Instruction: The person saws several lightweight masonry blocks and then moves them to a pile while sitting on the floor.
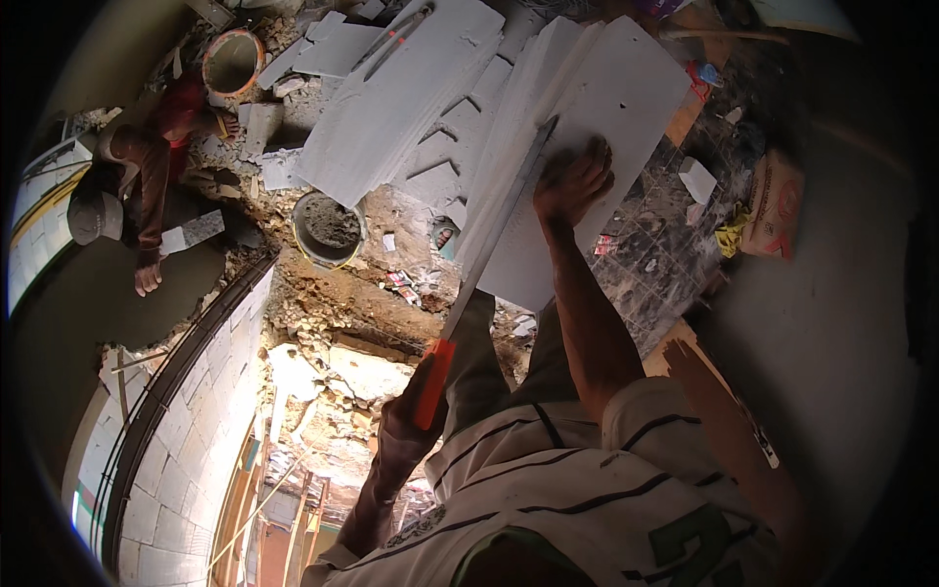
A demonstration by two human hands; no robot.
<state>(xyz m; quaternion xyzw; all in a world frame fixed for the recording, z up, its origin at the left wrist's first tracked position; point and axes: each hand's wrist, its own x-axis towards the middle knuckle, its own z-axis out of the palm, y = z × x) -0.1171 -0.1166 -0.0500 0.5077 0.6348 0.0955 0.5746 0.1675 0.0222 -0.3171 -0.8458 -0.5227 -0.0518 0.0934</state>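
My left hand (404, 423) grips the orange handle of a hand saw (506, 210). Its long metal blade points away from me, along a pale grey block (626, 98) in front of my legs. My right hand (575, 183) lies on top of this block, just right of the blade tip, fingers stretched over the surface. Close against the block's left side is another long pale piece (514, 127). A further pale slab (411, 98) lies to the left, with a dark slim tool (396, 41) on it.
At the left a co-worker (147, 181) bends beside a grey-white rectangular piece (193, 232). A bucket of mortar (333, 252) and an orange-rimmed bucket (235, 90) stand among rubble. To the right are a paper sack (780, 207) and a block offcut (697, 180). A blockwork wall (186, 430) runs lower left.
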